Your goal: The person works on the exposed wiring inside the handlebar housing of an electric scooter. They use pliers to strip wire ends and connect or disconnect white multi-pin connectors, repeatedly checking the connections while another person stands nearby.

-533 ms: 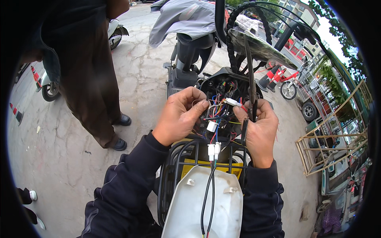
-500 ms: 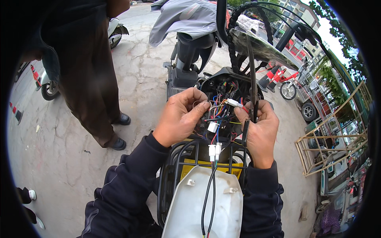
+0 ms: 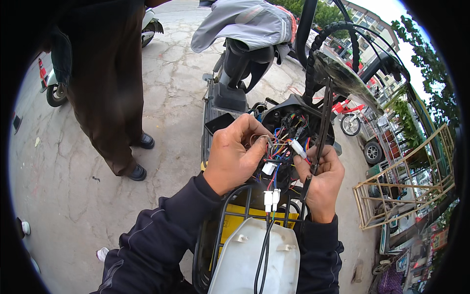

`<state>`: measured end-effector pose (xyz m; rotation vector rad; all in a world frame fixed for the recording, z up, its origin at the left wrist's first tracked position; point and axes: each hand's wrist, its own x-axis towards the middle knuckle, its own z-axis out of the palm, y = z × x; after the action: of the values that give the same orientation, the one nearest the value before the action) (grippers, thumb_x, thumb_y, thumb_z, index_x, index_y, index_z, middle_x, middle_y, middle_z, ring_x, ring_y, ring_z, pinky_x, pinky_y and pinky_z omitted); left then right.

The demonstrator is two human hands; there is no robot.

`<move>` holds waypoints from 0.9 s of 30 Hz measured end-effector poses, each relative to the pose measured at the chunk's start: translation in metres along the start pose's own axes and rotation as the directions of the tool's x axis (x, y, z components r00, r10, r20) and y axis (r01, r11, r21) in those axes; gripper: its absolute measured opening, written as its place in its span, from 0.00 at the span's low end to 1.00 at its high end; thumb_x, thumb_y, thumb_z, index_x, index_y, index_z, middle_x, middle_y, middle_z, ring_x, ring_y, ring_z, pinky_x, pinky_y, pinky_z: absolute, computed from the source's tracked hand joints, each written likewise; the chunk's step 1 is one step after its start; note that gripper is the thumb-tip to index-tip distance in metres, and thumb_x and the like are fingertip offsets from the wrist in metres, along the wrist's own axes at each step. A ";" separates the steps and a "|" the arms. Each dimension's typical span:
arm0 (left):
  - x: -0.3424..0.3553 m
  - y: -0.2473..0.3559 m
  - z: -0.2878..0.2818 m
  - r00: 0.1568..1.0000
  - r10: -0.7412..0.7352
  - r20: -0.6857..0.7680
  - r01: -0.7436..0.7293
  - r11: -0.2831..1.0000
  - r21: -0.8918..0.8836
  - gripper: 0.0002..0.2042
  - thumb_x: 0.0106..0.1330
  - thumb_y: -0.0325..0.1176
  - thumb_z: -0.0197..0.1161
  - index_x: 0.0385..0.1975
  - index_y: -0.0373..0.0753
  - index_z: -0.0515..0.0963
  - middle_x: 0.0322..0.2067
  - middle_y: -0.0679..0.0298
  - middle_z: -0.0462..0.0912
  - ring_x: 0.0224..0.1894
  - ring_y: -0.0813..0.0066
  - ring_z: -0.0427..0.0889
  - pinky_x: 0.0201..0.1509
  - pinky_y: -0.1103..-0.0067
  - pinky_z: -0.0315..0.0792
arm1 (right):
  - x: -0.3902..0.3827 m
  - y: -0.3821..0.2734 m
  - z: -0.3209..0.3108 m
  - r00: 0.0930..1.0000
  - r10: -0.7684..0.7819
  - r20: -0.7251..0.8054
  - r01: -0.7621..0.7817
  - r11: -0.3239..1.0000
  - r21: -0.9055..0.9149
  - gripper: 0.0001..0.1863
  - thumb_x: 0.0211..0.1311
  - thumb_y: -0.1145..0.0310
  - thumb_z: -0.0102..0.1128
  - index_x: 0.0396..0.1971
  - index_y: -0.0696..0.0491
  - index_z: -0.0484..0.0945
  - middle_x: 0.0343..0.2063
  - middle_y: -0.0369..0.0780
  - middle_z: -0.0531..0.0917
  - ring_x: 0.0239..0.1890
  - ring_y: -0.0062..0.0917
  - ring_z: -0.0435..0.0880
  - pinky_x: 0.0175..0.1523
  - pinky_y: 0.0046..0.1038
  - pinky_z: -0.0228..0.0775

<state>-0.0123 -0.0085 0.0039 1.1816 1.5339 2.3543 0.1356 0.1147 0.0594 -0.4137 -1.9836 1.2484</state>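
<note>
In front of me, the opened body of an electric scooter shows a tangle of coloured wires (image 3: 289, 128). My left hand (image 3: 235, 156) pinches a thin wire (image 3: 259, 136) between thumb and forefinger at the tangle's left side. My right hand (image 3: 321, 182) is closed at the right, its thumb and fingers on the wires behind a white connector (image 3: 296, 147). A dark narrow strip (image 3: 323, 122) crosses in front of its fingers, partly hiding the grip. Below, another white connector (image 3: 269, 168) hangs loose. Two joined white connectors (image 3: 268, 200) lie lower, with black cables running down from them.
A pale plastic panel (image 3: 235, 264) lies before me over a black wire rack (image 3: 208, 235) and a yellow sheet (image 3: 234, 223). A person in dark trousers (image 3: 110, 103) stands at the left. Beyond is a scooter with a grey cover (image 3: 245, 22). A wooden frame (image 3: 362, 208) stands right.
The view has shifted, so the scooter sits slightly farther right. The white connector by my right hand is tilted more steeply. Both hands keep their grips.
</note>
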 end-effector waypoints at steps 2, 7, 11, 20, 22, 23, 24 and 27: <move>-0.001 0.000 -0.002 0.997 0.074 -0.027 -0.071 0.991 0.115 0.02 0.64 0.20 0.62 0.34 0.32 0.78 0.33 0.63 0.87 0.31 0.85 0.80 0.36 0.84 0.75 | 0.001 0.000 -0.001 0.998 -0.047 0.028 0.048 0.999 -0.023 0.15 0.56 0.81 0.73 0.36 0.58 0.73 0.30 0.34 0.81 0.30 0.10 0.75 0.35 0.15 0.66; 0.000 0.000 -0.004 0.967 0.248 -0.060 -0.225 0.941 0.253 0.03 0.60 0.18 0.63 0.31 0.32 0.79 0.31 0.65 0.87 0.29 0.85 0.78 0.35 0.84 0.75 | 0.001 -0.001 -0.006 0.994 0.026 0.107 -0.022 0.999 -0.042 0.14 0.55 0.84 0.71 0.35 0.59 0.73 0.29 0.33 0.80 0.30 0.11 0.74 0.36 0.15 0.66; -0.002 0.000 -0.003 0.986 0.155 -0.066 -0.147 0.983 0.113 0.05 0.58 0.17 0.63 0.27 0.34 0.76 0.30 0.63 0.85 0.29 0.85 0.76 0.34 0.83 0.73 | 0.003 -0.002 -0.008 0.990 0.047 0.136 -0.042 0.998 -0.041 0.15 0.54 0.84 0.72 0.35 0.59 0.73 0.29 0.33 0.80 0.30 0.10 0.74 0.36 0.15 0.66; -0.001 0.002 -0.004 0.998 -0.053 -0.016 0.050 0.989 -0.143 0.07 0.57 0.16 0.62 0.26 0.36 0.73 0.31 0.61 0.85 0.30 0.85 0.76 0.36 0.83 0.71 | 0.004 0.004 -0.009 0.986 0.093 0.136 -0.091 0.996 -0.022 0.14 0.54 0.84 0.72 0.34 0.58 0.73 0.29 0.33 0.79 0.29 0.10 0.73 0.34 0.16 0.64; 0.000 0.001 -0.004 0.998 -0.068 0.001 0.067 0.982 -0.179 0.07 0.58 0.17 0.62 0.26 0.37 0.72 0.31 0.61 0.85 0.30 0.85 0.76 0.36 0.83 0.72 | 0.003 0.005 -0.010 0.985 0.087 0.146 -0.088 0.996 0.004 0.15 0.54 0.84 0.72 0.34 0.58 0.73 0.28 0.33 0.79 0.29 0.10 0.73 0.34 0.16 0.63; 0.000 0.001 -0.005 0.997 -0.078 0.009 0.078 0.977 -0.197 0.08 0.58 0.17 0.62 0.26 0.37 0.71 0.31 0.61 0.85 0.30 0.85 0.76 0.36 0.83 0.72 | 0.003 0.005 -0.010 0.985 0.095 0.145 -0.097 0.995 0.011 0.15 0.54 0.84 0.72 0.34 0.58 0.73 0.28 0.32 0.79 0.29 0.10 0.73 0.34 0.15 0.63; -0.001 0.001 -0.005 0.996 -0.086 0.018 0.088 0.970 -0.228 0.08 0.58 0.17 0.62 0.26 0.37 0.71 0.31 0.60 0.86 0.31 0.85 0.76 0.36 0.83 0.72 | 0.002 0.005 -0.010 0.985 0.093 0.145 -0.095 0.995 0.007 0.15 0.54 0.84 0.72 0.34 0.58 0.73 0.28 0.32 0.79 0.29 0.10 0.73 0.34 0.15 0.63; 0.001 0.000 -0.007 0.993 -0.112 0.046 0.121 0.951 -0.284 0.08 0.58 0.18 0.62 0.26 0.37 0.71 0.31 0.60 0.86 0.31 0.84 0.77 0.36 0.83 0.72 | 0.003 0.006 -0.009 0.987 0.079 0.143 -0.079 0.997 -0.005 0.15 0.54 0.84 0.72 0.35 0.58 0.73 0.28 0.32 0.79 0.29 0.10 0.73 0.34 0.15 0.64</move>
<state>-0.0172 -0.0132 0.0026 1.0242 1.1662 2.3670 0.1400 0.1251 0.0576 -0.4168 -2.1049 1.3614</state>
